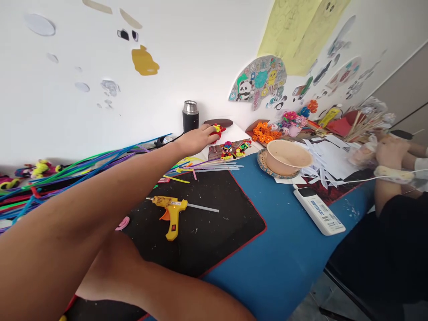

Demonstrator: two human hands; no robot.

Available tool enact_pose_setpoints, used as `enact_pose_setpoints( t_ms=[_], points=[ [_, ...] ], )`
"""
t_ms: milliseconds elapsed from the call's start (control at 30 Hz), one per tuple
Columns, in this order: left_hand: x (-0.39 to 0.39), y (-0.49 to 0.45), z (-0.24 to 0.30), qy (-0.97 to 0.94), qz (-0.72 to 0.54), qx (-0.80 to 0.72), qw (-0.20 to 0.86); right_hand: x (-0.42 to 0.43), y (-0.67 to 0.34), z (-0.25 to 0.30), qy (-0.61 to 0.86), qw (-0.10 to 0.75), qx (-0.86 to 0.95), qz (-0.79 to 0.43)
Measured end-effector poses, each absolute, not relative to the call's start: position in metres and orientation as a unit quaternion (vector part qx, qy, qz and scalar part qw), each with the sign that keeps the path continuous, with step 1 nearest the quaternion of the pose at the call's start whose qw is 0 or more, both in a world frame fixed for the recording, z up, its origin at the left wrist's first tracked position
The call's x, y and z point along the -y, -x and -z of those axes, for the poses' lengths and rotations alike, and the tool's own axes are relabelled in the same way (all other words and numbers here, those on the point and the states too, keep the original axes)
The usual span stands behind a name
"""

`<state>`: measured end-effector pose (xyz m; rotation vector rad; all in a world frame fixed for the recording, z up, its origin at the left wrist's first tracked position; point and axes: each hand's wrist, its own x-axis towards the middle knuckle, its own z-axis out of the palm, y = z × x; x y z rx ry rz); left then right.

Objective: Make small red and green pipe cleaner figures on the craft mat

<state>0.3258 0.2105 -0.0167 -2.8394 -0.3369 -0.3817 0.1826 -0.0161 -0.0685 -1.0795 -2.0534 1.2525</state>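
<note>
My left hand (196, 140) reaches across to the back of the table. Its fingers are closed on a small red and yellow pipe-cleaner figure (219, 129), partly covered by them. Just in front stand two more colourful pipe-cleaner figures (227, 150) on a picture card. Under my left forearm lies my right hand (112, 267), low over the black mat (214, 240); its fingers are hidden. A pink curled piece (123, 223) shows near it. On the mat rests a yellow hot glue gun (171, 211) with a glue stick in its back.
Pipe cleaners (83, 171) lie in a bundle at the left. A black flask (190, 117) stands by the wall. To the right are a beige bowl (289, 156), a white power bank (319, 210), paper strips (321, 167) and a co-worker's hands (391, 151).
</note>
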Motion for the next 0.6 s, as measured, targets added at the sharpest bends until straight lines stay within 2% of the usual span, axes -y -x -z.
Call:
enact_pose_setpoints(
  t_ms=[200, 400, 600],
  points=[
    [-0.202, -0.322, 0.022, 0.979, 0.138, 0.105, 0.107, 0.015, -0.179, 0.074, 0.401, 0.224, 0.826, -0.328],
    [-0.204, -0.33, 0.022, 0.983, 0.126, 0.097, 0.087, 0.015, -0.181, 0.073, 0.39, 0.201, 0.845, -0.306],
    [-0.213, -0.336, 0.023, 0.975, 0.127, 0.177, 0.031, 0.016, -0.187, 0.069, 0.397, 0.213, 0.833, -0.323]
  ],
)
